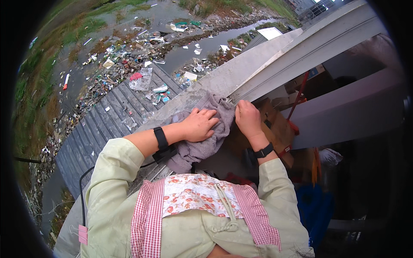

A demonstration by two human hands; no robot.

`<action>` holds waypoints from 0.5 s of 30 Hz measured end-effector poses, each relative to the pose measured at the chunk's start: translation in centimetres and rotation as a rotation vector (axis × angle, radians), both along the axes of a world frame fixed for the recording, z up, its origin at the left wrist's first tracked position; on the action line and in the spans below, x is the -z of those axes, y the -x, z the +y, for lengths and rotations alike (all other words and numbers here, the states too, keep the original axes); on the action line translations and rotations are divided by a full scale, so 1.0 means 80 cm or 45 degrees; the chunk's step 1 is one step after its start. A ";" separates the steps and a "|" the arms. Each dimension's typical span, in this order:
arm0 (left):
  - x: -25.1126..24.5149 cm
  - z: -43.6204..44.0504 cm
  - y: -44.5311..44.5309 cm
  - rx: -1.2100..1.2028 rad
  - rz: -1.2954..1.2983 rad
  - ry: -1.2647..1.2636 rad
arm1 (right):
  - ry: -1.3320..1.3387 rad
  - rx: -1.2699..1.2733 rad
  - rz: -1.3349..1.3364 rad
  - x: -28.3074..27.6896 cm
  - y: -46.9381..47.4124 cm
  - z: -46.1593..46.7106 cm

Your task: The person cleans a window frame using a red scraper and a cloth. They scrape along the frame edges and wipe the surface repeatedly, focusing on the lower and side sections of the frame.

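A greyish-purple terry towel (206,146) lies bunched over the concrete window ledge (211,79). My left hand (200,125) rests palm down on top of the towel, its fingers spread and slightly bent. Just right of the towel, my right hand (247,117) is curled with its fingertips turned inward, close to the lower end of the pale window frame (309,53). Whether those fingers pinch anything is hidden. Black straps circle both wrists, and a small dark device (164,154) sits under the left one.
Outside and below the ledge lies a corrugated metal roof (106,121) with litter on it, beside littered water (206,45). Indoors on the right are cardboard boxes (277,125), a red-handled tool (298,95) and blue material (313,209). A black cable (81,190) runs along my left sleeve.
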State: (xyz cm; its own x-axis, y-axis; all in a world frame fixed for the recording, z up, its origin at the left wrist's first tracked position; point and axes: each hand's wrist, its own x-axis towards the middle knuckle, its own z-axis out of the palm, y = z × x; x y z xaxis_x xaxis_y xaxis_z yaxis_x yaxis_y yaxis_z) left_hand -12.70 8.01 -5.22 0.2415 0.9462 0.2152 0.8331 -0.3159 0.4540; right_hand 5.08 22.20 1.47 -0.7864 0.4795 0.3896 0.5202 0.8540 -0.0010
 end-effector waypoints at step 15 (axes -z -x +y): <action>0.010 -0.009 -0.001 0.001 -0.025 -0.103 | 0.228 0.144 0.202 0.007 0.010 0.008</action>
State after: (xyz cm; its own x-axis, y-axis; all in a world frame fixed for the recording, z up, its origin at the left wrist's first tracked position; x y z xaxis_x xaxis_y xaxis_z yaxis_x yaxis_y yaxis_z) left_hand -12.65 7.25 -6.04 0.2369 0.9255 0.2955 0.8243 -0.3525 0.4431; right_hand 4.27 22.87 0.93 -0.6593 0.6336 0.4048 0.5938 0.7691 -0.2365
